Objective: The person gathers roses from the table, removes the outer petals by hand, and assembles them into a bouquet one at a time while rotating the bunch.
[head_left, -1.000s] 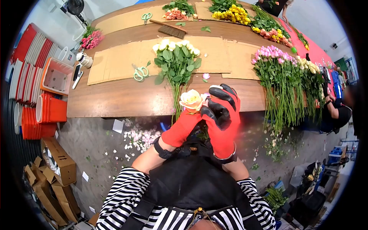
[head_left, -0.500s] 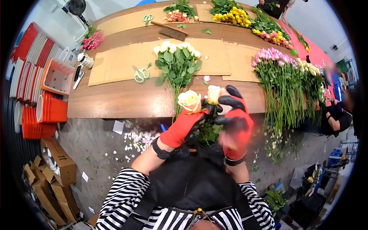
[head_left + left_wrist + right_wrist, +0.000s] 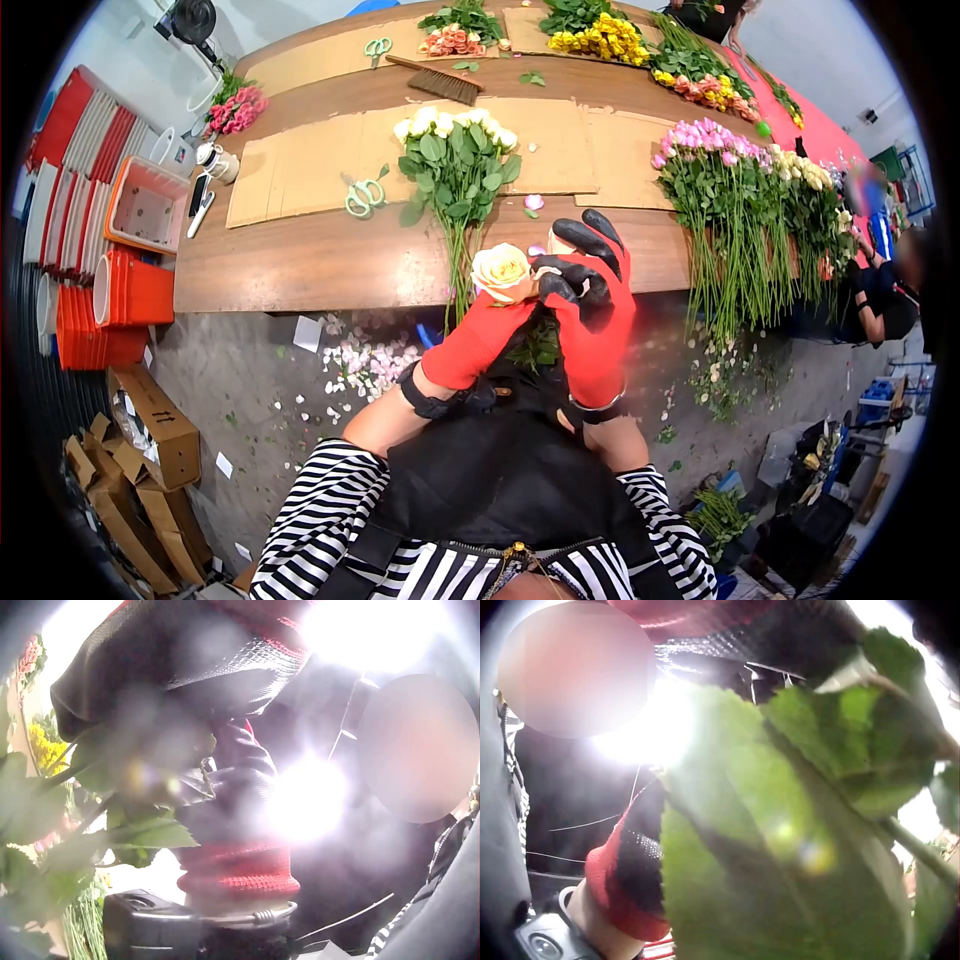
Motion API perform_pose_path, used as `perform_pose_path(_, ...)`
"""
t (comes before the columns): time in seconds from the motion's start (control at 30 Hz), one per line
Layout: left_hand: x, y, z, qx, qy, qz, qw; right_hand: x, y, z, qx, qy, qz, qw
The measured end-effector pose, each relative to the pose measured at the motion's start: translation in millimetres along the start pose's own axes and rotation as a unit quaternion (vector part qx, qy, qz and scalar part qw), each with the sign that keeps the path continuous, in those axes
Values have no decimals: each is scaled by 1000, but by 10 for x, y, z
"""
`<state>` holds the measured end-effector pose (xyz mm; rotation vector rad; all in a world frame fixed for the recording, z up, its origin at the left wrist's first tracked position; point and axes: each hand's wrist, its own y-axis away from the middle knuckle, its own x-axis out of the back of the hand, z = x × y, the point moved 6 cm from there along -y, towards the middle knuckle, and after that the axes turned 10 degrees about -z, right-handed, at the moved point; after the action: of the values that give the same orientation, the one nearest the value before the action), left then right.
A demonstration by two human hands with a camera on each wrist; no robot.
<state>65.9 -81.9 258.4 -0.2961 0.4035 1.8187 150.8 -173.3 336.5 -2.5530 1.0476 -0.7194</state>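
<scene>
My left hand (image 3: 482,342), in a red glove with black palm, grips rose stems below an open cream-peach rose (image 3: 503,274). Beside that bloom my right hand (image 3: 592,315), gloved alike, curls its fingers round a second pale rose, mostly hidden behind the black fingertips. Green leaves (image 3: 535,345) hang below both hands. A large leaf (image 3: 742,832) fills much of the right wrist view, and a blurred leaf (image 3: 154,834) crosses the left wrist view; glare washes out parts of both.
A bunch of white roses (image 3: 455,165) lies on cardboard ahead, with green-handled scissors (image 3: 365,196) to its left. Pink roses (image 3: 715,145) overhang the table (image 3: 300,265) on the right. Farther back lie a brush (image 3: 440,82) and yellow roses (image 3: 605,40). Petals (image 3: 365,365) litter the floor.
Half a second ago my right hand was apart from the second rose, which showed fully; now its fingers have moved left and closed round that bloom. My left hand has barely moved.
</scene>
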Motion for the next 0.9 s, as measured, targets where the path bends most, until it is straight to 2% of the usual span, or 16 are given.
perform_pose_path(0.13,3,29,-74,-54,-20,36,998,3,-29,49,3,3,3,1000)
perform_pose_path(0.23,-19,-3,-34,-37,-14,22,999,-23,11,172,-38,-97,27,994)
perform_pose_path(0.33,-12,34,-83,-20,-26,40,999,28,-7,174,-13,-39,66,997)
perform_pose_path(0.37,67,22,-232,-43,-22,18,999,67,2,215,-7,-23,72,997)
perform_pose_path(0.4,71,37,-214,-29,-36,12,999,106,-4,207,11,-3,68,998)
perform_pose_path(0.47,76,32,-154,-28,1,0,1000,208,7,108,10,-27,72,997)
perform_pose_path(0.53,220,8,-179,-26,88,36,995,349,61,-53,49,-48,48,996)
perform_pose_path(0.57,295,-2,-101,-23,52,58,997,411,58,-195,103,-37,-16,994)
perform_pose_path(0.6,424,5,-98,-12,95,59,994,440,100,-263,148,-20,-74,986)
perform_pose_path(0.67,557,5,239,-126,1,143,982,350,189,-228,142,-56,-236,960)
perform_pose_path(0.7,770,65,360,-187,-265,169,931,280,269,-125,121,-73,-311,940)
perform_pose_path(0.73,866,112,422,-236,-510,184,806,193,462,130,78,-89,-326,938)
perform_pose_path(0.77,785,51,616,-245,-406,190,860,143,620,305,52,-13,-351,935)
perform_pose_path(0.8,729,36,752,-212,-341,180,898,127,709,420,23,62,-374,925)
perform_pose_path(0.83,672,46,843,-223,-390,177,876,208,657,423,6,98,-304,948)
perform_pose_path(0.9,616,33,872,-234,-371,163,884,353,587,362,-32,163,-160,973)
